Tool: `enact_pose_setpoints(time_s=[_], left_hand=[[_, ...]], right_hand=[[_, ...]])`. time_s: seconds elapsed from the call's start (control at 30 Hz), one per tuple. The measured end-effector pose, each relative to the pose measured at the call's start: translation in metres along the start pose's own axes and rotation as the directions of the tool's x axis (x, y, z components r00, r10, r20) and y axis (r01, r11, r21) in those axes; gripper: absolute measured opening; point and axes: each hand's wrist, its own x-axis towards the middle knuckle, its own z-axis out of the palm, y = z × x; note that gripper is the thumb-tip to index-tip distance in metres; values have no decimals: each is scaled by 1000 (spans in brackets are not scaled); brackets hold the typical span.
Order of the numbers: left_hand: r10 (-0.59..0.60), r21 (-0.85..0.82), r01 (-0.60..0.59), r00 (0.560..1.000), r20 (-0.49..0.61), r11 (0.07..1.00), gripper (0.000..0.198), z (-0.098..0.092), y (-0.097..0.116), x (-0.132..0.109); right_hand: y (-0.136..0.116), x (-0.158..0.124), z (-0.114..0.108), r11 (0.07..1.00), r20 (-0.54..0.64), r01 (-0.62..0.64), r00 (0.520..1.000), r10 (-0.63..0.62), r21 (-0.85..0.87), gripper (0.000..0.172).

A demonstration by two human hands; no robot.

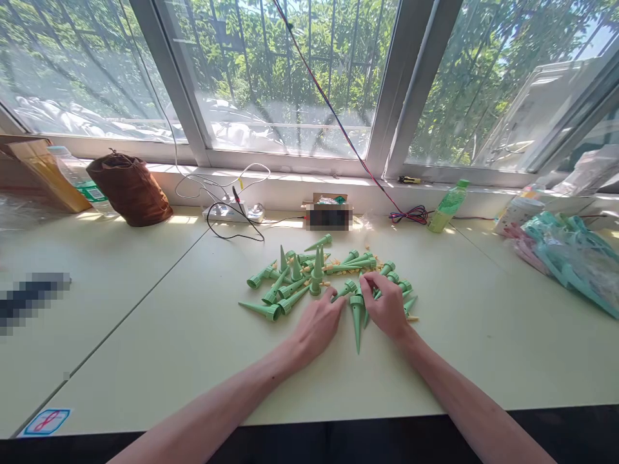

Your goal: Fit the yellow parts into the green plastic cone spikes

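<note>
Green plastic plant-watering spikes (293, 296), cone-shaped with ribbed caps, lie in a loose pile on the pale table, and a few stand upright. Small yellowish pegs (358, 270) are scattered among them. My left hand (320, 323) rests at the pile's near side, its fingers curled around the narrow end of a green watering spike (345, 289). Just right of it, my right hand (387, 304) has thumb and forefinger pinched together above another spike (356, 319), which points toward me. Whatever sits between those fingertips is too small to make out.
Behind the pile are a small box (329, 216), partly blurred out, and a power strip (225, 211) with cables. A brown leather bag (129, 188) stands at back left. To the right are a green bottle (447, 206) and plastic bags (575, 261). Windows line the back.
</note>
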Motion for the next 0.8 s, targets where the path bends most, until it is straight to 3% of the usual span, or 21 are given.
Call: enact_pose_setpoints(time_s=[0.17,0.4,0.8], left_hand=[[-1,-124,-13,994,-113,992,32,-2,0,-1],[18,-285,-69,984,-177,956,33,-6,5,-2],[-35,-456,-73,974,-225,887,50,0,4,-3]], right_hand=[[-4,-4,-2,992,49,-43,998,38,117,21],[-5,-9,1,932,319,-204,942,104,298,21],[-1,-5,2,966,344,-129,938,46,224,24]])
